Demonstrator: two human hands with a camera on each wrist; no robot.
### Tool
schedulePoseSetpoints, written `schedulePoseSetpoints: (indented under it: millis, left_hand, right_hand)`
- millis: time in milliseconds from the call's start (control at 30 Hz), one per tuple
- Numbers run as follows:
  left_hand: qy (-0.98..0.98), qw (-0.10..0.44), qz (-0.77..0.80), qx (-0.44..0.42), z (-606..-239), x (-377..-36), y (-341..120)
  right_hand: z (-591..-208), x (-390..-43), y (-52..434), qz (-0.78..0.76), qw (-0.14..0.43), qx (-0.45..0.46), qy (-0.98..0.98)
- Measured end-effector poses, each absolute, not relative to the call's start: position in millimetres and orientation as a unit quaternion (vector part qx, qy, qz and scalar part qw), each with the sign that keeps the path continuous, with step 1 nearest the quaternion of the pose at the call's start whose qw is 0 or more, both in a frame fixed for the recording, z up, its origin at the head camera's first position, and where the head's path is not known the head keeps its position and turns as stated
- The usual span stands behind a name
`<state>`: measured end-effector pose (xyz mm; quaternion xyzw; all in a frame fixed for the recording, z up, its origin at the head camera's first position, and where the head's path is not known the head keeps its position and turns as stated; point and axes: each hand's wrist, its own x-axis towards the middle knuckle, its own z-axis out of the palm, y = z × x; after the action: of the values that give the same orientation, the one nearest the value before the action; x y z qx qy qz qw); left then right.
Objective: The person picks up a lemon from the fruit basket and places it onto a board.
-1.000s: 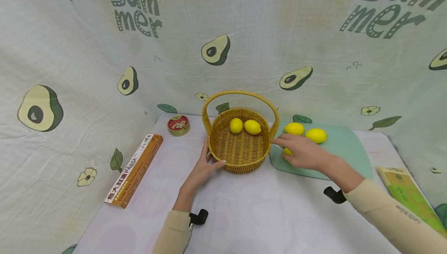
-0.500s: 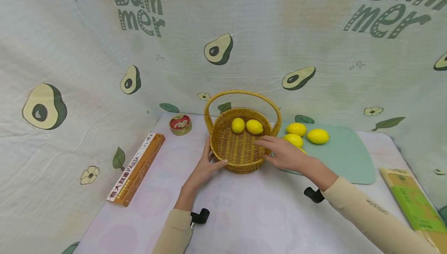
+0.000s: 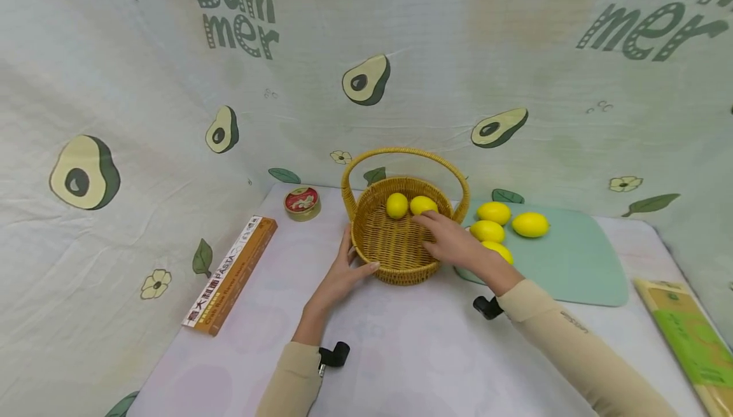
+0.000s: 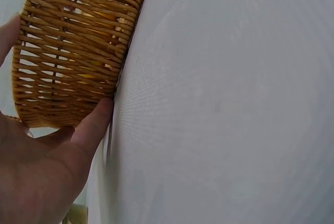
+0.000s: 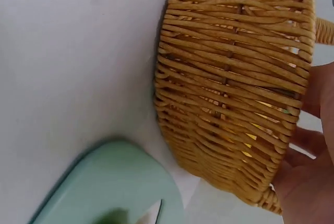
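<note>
A round yellow-brown wicker basket with an arched handle stands on the table. Inside it, two lemons lie against the back wall: a left lemon and a right lemon. My left hand holds the basket at its front left, fingers along the outer wall and thumb by the front rim. Over the right rim reaches my right hand, its fingertips close to the right lemon; contact cannot be told. No lemon shows in that hand. The right wrist view shows it beyond the basket wall, partly hidden.
Right of the basket lies a pale green cutting board bearing several lemons. A round tin sits at the back left, with a pasta box in front of it. A green and tan packet lies far right.
My right hand has moved left from beside the lemons on the board, over the rim and into the basket. My left hand stays at the basket. The view has shifted slightly.
</note>
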<state>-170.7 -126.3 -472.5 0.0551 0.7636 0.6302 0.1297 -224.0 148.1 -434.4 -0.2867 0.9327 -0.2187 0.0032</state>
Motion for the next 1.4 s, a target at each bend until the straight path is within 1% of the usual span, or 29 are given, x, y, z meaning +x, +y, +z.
schedulePoseSetpoints:
  millis: [100,333,567,733,933,1100,1300,1400]
  left_hand:
    - [0.767,0.129,0.627,0.053,-471.7,-170.2,-125.8]
    - [0.775,0.099,0.623,0.047,-503.4,-183.0,-128.8]
    - [0.775,0.09,0.623,0.055,-506.3,-184.3,-127.1]
    - [0.774,0.099,0.624,0.052,-507.7,-185.9,-124.6]
    - [0.77,0.114,0.626,0.051,-509.2,-187.5,-124.1]
    - [0.773,0.109,0.623,0.048,-507.3,-186.7,-124.5]
    - [0.775,0.096,0.623,0.052,-507.5,-185.1,-126.1]
    - [0.776,0.094,0.622,0.053,-508.8,-184.8,-128.3]
  right_hand:
    - [-438.3,-229.2,142.5,-0.223,-0.002,-0.275,0.935]
    - [-446.1,-244.7,127.6,-0.238,-0.006,-0.232,0.943]
    - [-446.7,-261.2,123.0,-0.226,0.005,-0.191,0.955]
    - [-450.1,-270.3,124.2,-0.212,0.005,-0.17,0.963]
    - [-454.1,-276.5,125.1,-0.215,-0.019,-0.16,0.963]
    - [-454.2,-278.4,123.2,-0.204,-0.033,-0.153,0.966]
    - [-452.7,-278.2,120.4,-0.194,-0.015,-0.141,0.971]
    - [-450.9,-277.9,118.5,-0.186,0.006,-0.137,0.973]
